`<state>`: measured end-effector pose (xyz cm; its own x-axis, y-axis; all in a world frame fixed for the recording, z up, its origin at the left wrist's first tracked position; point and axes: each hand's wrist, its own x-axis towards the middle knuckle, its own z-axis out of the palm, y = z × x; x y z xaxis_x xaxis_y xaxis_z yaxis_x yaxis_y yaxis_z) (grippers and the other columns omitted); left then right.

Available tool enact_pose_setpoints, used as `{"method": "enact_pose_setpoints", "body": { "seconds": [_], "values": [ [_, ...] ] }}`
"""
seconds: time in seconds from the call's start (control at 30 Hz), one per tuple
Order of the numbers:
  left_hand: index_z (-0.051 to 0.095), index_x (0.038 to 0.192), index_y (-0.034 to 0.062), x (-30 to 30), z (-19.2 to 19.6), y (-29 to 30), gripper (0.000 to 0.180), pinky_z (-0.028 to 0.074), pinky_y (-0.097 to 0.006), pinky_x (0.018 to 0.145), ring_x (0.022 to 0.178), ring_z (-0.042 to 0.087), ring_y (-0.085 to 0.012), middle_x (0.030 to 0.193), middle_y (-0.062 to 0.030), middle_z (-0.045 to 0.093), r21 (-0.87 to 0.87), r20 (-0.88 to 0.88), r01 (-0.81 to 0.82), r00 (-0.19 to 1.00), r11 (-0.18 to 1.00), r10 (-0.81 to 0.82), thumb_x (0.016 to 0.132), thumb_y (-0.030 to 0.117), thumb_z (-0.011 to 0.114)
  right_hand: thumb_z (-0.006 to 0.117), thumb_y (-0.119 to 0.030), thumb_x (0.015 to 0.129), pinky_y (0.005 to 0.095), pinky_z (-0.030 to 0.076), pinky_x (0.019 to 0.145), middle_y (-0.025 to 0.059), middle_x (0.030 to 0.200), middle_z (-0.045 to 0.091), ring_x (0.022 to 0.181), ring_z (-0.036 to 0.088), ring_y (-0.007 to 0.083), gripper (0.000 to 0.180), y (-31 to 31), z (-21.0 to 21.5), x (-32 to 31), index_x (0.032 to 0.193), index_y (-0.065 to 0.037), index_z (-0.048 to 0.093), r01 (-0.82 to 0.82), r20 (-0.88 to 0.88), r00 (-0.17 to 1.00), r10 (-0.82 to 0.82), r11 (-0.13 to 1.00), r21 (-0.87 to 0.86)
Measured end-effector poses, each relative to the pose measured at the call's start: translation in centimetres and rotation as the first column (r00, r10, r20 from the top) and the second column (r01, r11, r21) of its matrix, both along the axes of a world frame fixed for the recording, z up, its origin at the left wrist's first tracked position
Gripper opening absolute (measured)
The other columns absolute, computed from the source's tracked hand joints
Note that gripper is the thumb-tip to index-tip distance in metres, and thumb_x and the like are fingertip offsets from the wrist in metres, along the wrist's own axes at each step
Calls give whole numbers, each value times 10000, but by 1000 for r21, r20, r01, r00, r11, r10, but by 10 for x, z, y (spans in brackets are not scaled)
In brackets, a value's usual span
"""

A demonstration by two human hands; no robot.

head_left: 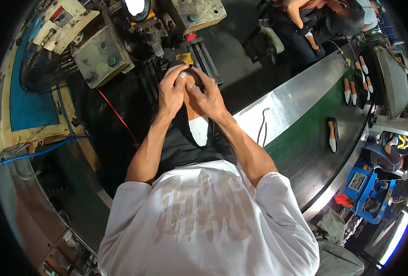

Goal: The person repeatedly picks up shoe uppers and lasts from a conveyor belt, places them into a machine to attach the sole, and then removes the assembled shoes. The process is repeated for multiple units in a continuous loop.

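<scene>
I keep both hands, left hand (pixel 171 94) and right hand (pixel 207 97), pinching the shoe (pixel 198 123) sole-up against the machine (pixel 167 32) (conveyor (pixel 305 147) to my right), pressing evenly so the toe should seat straight.

My one view: head camera, left of pair, worn high, looking steeply down over white shirt (pixel 204 221) and forearms. Faces forward toward machine (pixel 121 41) at top. Close on left hand (pixel 171 94) and right hand (pixel 208 99). Fisheye bends green conveyor (pixel 305 142) along right rim. No second view to compare.
</scene>
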<state>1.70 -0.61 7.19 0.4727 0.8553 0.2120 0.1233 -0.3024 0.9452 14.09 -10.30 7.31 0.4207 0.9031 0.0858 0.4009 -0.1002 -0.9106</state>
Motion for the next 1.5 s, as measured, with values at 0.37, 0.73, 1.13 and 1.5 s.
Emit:
{"method": "enact_pose_setpoints", "body": {
  "seconds": [0.37, 0.73, 1.13, 1.5],
  "values": [
    [297, 1678, 60, 3, -52, -28, 647, 338, -382, 1264, 1516, 425, -248, 1663, -132, 415, -709, 488, 373, 872, 598, 35, 1179, 468, 350, 662, -196, 1075, 266, 300, 426, -17, 641, 539, 450, 426, 61, 568, -11, -5, 13, 1564, 19, 469, 0, -591, 805, -46, 997, -78],
    [282, 1667, 23, 6, -34, -39, 704, 304, -386, 1260, 1515, 401, -278, 1610, -188, 445, -547, 260, 223, 961, 807, -90, 1121, 376, 553, 681, -246, 1050, 320, 526, 855, 189, 1155, 675, 982, 641, 169, 655, -7, -3, 25, 1586, 46, 443, -52, -463, 885, -40, 981, -185],
    [117, 1696, -20, -6, -39, -35, 970, 247, -436, 1295, 1601, 261, -334, 1711, -244, 259, -470, 78, 136, 991, 872, -113, 1027, 354, 712, 862, -205, 798, 542, 504, 1059, 445, 1654, 181, 1219, 514, 537, 767, -100, 7, -37, 1513, -315, 605, -103, 530, 817, 228, 961, -255],
    [525, 1542, -11, -69, 6, 214, 668, 508, -380, 1030, 1205, 675, -275, 1343, -195, 667, -253, 263, -399, 848, 881, 460, 1083, 463, 623, 828, -141, 846, 559, 400, 1168, 378, 1696, 200, 1458, 409, 526, 615, -54, 51, 15, 1445, -162, 687, -114, 514, 848, 131, 991, -66]
  ]
}}
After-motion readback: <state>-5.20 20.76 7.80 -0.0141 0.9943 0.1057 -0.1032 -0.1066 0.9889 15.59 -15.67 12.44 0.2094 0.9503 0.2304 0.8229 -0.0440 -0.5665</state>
